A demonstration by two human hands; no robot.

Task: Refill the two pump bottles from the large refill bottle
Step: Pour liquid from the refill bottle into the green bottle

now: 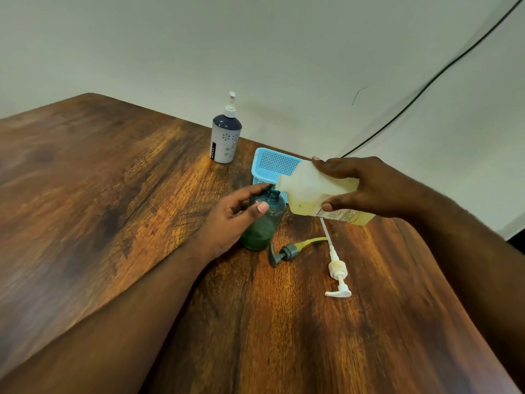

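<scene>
My right hand (366, 186) grips the large translucent refill bottle (306, 191), which holds yellow liquid and is tipped on its side with its mouth at the open neck of a dark green bottle (265, 223). My left hand (233, 217) wraps around that green bottle, which stands upright on the table. Its grey pump head (284, 253) with a yellowish tube lies just in front of it. A white pump head (336, 273) with a long tube lies to the right. A second pump bottle (225, 137), white and navy with its pump on, stands at the back.
A light blue perforated basket (272, 164) sits behind the green bottle, partly hidden by the refill bottle. The wooden table (113, 209) meets a pale wall at the back. A black cable (426, 83) runs down the wall on the right.
</scene>
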